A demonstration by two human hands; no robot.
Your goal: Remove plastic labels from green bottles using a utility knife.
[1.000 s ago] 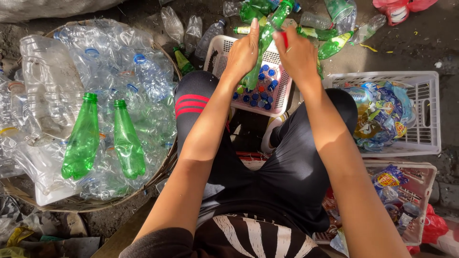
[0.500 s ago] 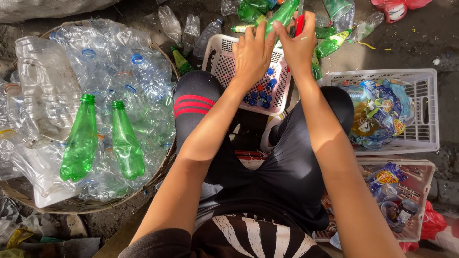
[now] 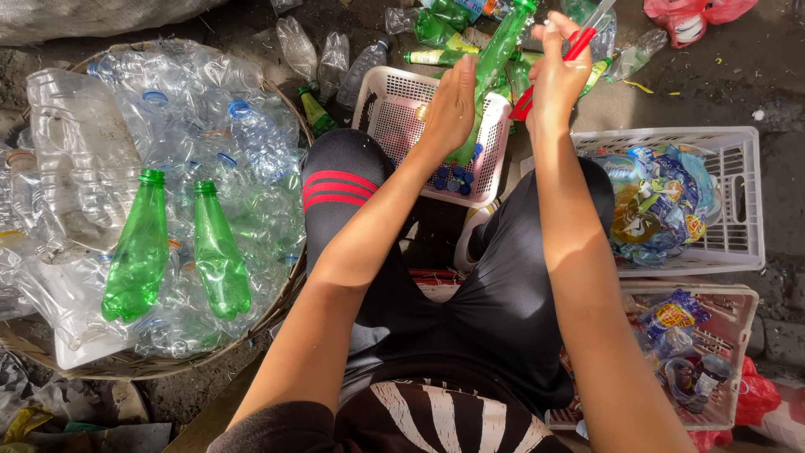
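Head view: the left hand is wrapping round a green bottle, holding it up & tilted over the pink basket. The right hand is closed on a red-handled cutter, w/ the blade end up near the bottle's top. The two hands are sitting near each other but not touching. Blue caps are lying at the bottom of the pink basket, just under the bottle.

On the person's left, a big round basket is holding lots of clear squashed bottles, plus two more green bottles lying side by side on top. On the right, a white crate is holding shiny wrappers & a lower crate has more scraps. More bottles are lying on the ground past the pink basket.

To do this bit well, I think: keep the bottle gripped tight so it isn't spinning, keep the blade pointing away from the left fingers, & keep it all over the pink basket so bits drop in. Can't tell exactly where the blade is touching.
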